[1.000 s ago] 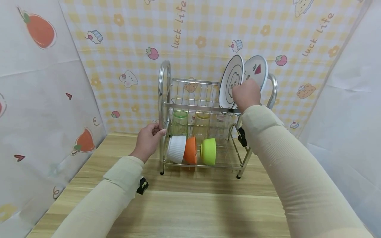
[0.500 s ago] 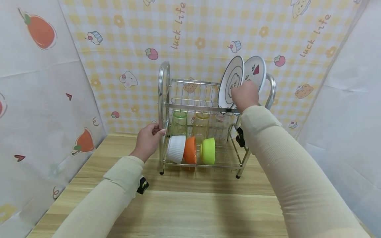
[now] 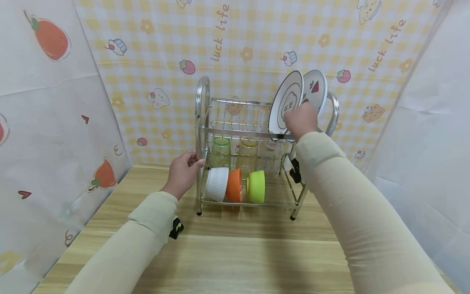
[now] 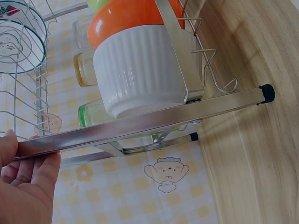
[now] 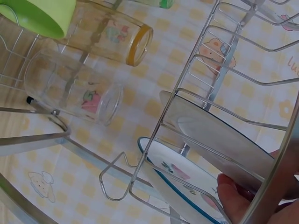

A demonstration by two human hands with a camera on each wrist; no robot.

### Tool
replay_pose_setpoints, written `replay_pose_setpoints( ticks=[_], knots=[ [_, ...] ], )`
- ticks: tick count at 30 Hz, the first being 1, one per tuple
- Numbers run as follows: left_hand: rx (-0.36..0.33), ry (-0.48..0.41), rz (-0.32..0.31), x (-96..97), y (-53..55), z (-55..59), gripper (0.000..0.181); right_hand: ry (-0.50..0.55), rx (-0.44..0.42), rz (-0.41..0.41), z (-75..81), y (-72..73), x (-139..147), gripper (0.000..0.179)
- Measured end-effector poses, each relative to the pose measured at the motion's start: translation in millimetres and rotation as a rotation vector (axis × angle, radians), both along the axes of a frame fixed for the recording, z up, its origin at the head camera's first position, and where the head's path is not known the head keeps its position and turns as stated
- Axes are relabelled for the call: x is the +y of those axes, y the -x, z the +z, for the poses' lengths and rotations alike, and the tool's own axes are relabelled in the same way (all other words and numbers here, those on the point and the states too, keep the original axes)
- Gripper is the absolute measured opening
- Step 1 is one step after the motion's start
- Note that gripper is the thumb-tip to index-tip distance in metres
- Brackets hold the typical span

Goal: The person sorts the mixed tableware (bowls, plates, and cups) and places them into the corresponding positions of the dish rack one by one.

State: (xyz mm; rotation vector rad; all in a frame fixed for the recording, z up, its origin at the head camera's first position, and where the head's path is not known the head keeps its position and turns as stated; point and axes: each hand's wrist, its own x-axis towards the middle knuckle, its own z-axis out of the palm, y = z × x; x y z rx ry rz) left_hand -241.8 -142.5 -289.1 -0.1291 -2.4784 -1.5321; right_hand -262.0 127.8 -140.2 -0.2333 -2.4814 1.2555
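My right hand [image 3: 302,119] grips the lower front edge of a white plate [image 3: 287,94] with a dark rim, standing tilted in the top tier of a metal dish rack [image 3: 242,132]. In the right wrist view, fingers [image 5: 233,198] touch this plate [image 5: 212,140] near a second plate [image 5: 175,168]. That second plate [image 3: 316,87], with a fruit print, leans behind it to the right. At the rack's left side, my left hand [image 3: 181,175] holds the upright post [image 4: 107,130] between thumb and fingers.
On the lower tier, a white ribbed bowl [image 3: 216,184], an orange bowl [image 3: 234,185] and a lime-green bowl [image 3: 256,187] lie on their sides. Behind them stand green [image 3: 221,151], yellow [image 3: 248,151] and clear [image 3: 271,157] glasses. Beneath is a wooden table [image 3: 235,253]; a patterned cloth hangs behind.
The front plate's top has shifted slightly right and down, so it leans a little more towards the second plate. My right hand has moved slightly with it; my left hand stays on the post.
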Motion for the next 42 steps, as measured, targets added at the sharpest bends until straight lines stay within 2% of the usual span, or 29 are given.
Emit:
replay_pose_setpoints(
  ticks=[17,32,38,42],
  knots=[
    [-0.001,0.008,0.022,1.7,-1.4,-0.1,0.028,-0.019,0.05,0.036,-1.3,-3.5,3.2,0.058],
    [-0.005,-0.012,0.02,5.3,-4.6,1.1,0.032,-0.053,0.033,0.081,-8.4,-19.0,5.2,0.069],
    [-0.017,-0.028,0.01,8.1,-6.4,0.1,0.04,-0.075,0.05,0.106,-11.8,-23.2,5.3,0.072],
    [-0.027,-0.017,0.001,8.8,-9.4,0.6,0.049,-0.134,0.049,0.101,-13.8,-27.2,5.6,0.073]
  ],
)
